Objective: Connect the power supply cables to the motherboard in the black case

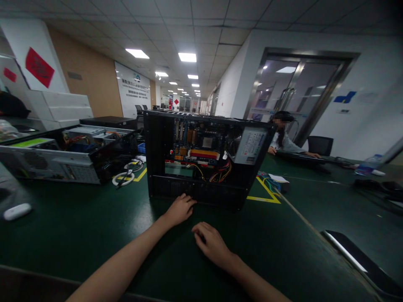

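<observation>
A black computer case [170, 188] stands upright on the green table in front of me, with its open side towards me. Inside it show a motherboard [220, 130], red and yellow slots, a silver power supply [252, 146] and loose coloured cables [223, 171]. My left hand [181, 209] lies at the bottom edge of the case, fingers stretched forward and apart; whether they press on the case is hard to tell. Nearer to me, my right hand [212, 245] rests over the table, apart from the case. Its fingers are loosely curved, with a gap by the thumb and nothing visible in them.
A second computer case [75, 165] lies open at the left, beside a coiled white cable [123, 179]. A white oval object [17, 212] sits at the left, a black device [355, 256] at the right. A person [285, 136] sits across the table.
</observation>
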A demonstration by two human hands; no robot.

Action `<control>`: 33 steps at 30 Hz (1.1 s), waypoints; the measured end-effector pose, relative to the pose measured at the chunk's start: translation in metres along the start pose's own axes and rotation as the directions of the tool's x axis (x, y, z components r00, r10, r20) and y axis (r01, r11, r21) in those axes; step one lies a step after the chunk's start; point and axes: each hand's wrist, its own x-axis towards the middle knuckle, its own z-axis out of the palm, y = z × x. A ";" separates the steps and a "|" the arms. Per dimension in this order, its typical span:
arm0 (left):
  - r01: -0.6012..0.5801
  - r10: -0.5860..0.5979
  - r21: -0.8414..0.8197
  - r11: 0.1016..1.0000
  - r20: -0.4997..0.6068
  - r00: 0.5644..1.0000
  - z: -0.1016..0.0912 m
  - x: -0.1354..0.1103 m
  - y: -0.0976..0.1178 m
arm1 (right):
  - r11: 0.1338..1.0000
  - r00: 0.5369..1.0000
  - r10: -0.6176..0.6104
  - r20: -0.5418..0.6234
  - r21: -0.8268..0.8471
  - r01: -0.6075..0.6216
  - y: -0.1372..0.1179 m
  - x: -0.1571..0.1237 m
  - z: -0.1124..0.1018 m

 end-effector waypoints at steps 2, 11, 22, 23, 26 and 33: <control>0.000 0.000 -0.004 1.000 -0.011 1.000 0.001 0.000 -0.001 | 1.000 1.000 -0.005 0.010 -0.007 0.005 -0.002 0.000 -0.001; -0.022 0.022 0.010 1.000 -0.016 1.000 0.003 0.000 -0.003 | 1.000 0.999 0.001 0.039 -0.014 -0.001 -0.009 0.001 -0.008; -0.012 0.012 0.020 1.000 0.000 1.000 -0.001 0.001 0.000 | 0.998 0.996 0.045 0.076 0.028 -0.048 -0.010 0.003 -0.011; -0.010 0.010 0.019 1.000 -0.001 1.000 -0.001 0.001 0.000 | 0.998 0.995 0.051 0.082 0.038 -0.054 -0.010 0.003 -0.012; -0.007 0.007 0.014 1.000 0.002 1.000 -0.001 0.000 0.000 | 0.996 0.996 0.046 0.082 0.067 -0.052 -0.007 0.004 -0.016; -0.017 0.017 0.006 1.000 0.006 1.000 -0.001 0.001 0.001 | 0.999 0.999 -0.051 -0.018 0.010 0.051 -0.003 0.029 -0.053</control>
